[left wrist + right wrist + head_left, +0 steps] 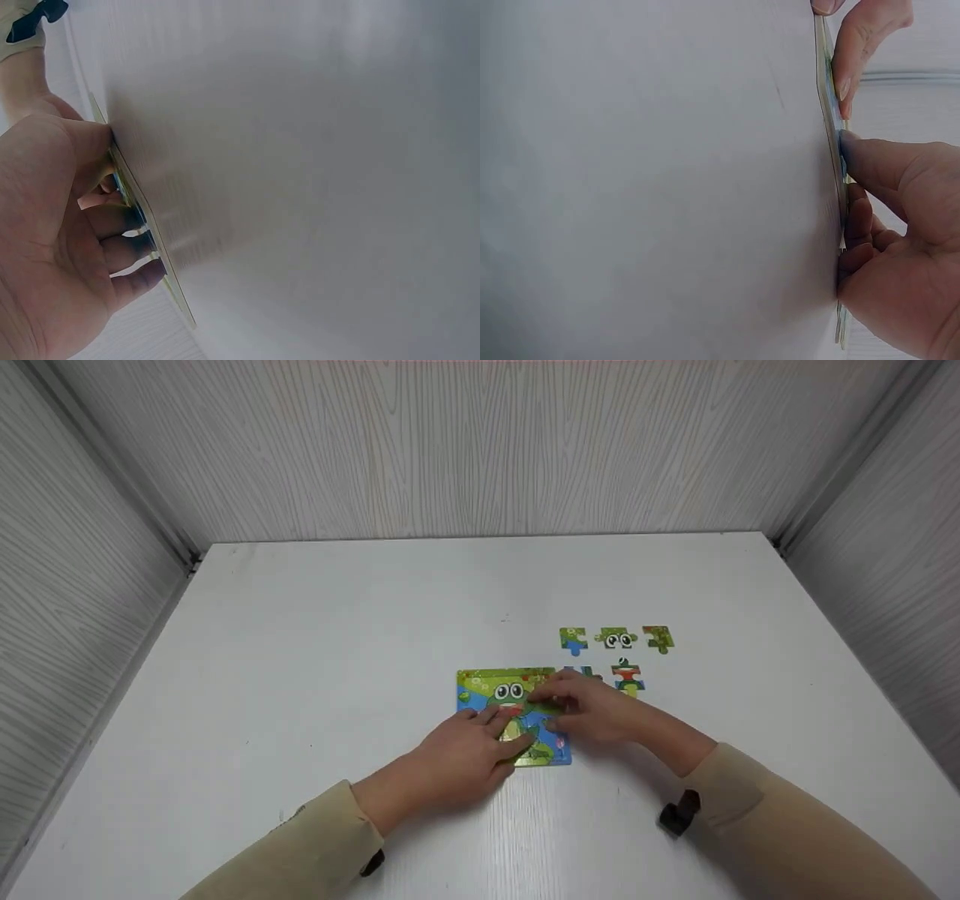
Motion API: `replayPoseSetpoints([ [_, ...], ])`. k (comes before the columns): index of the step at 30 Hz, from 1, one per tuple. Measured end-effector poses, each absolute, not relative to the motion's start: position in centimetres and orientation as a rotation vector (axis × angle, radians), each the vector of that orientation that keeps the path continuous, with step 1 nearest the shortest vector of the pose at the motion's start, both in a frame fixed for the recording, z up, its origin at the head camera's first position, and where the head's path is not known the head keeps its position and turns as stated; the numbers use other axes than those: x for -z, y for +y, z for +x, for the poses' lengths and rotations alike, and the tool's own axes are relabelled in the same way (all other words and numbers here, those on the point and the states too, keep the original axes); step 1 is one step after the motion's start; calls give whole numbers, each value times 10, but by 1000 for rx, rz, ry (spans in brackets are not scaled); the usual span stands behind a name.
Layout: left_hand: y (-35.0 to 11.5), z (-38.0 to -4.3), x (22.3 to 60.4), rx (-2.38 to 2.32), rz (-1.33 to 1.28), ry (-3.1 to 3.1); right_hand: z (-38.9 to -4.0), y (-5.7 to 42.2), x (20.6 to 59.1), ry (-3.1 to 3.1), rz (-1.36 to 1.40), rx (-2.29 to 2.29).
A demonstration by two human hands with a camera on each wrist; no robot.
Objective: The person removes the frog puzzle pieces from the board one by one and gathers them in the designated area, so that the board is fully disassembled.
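A small frog jigsaw puzzle board [471,682], green and blue, lies flat on the white table. My left hand [465,754] rests on its lower left part, fingers spread over the picture. From the left wrist view, the thumb of my left hand [60,217] meets the board's near edge. Over the board's right side, my right hand [596,709] has thumb and fingers bent down onto the surface. The right wrist view shows the thumb of my right hand [922,210] touching the board's top; whether a piece sits between thumb and fingers is hidden.
Loose puzzle pieces lie beyond and right of the board: a blue-green piece [573,640], one with frog eyes [617,638], a green one [658,638] and one with a red mouth [627,676]. My right hand partly covers another piece [590,673]. Grained panels [480,450] enclose the table.
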State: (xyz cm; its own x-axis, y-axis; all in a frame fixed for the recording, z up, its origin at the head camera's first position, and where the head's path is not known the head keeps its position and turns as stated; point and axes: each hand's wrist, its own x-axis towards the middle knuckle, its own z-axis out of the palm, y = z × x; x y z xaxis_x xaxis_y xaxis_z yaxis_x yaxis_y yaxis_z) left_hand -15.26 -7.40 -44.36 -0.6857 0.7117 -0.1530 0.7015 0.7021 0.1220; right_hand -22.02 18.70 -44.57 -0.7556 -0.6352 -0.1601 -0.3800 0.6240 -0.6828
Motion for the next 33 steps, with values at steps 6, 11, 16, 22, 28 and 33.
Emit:
replayPoseSetpoints([
  [6, -73, -153, 443, -93, 1126, 2713, -219, 189, 446, 2462, -823, 910],
  [11, -72, -152, 441, -95, 1121, 2707, -220, 190, 447, 2465, -832, 910],
  [16, -72, -153, 440, -95, 1120, 2706, -221, 190, 447, 2467, -837, 908],
  [22, -73, -153, 440, -98, 1115, 2710, -221, 189, 446, 2470, -834, 925],
  [28, -74, -152, 442, -112, 1140, 2720, -220, 188, 448, 2474, -833, 938],
  [33, -75, -152, 442, -97, 1155, 2736, -220, 189, 450, 2472, -837, 951],
])
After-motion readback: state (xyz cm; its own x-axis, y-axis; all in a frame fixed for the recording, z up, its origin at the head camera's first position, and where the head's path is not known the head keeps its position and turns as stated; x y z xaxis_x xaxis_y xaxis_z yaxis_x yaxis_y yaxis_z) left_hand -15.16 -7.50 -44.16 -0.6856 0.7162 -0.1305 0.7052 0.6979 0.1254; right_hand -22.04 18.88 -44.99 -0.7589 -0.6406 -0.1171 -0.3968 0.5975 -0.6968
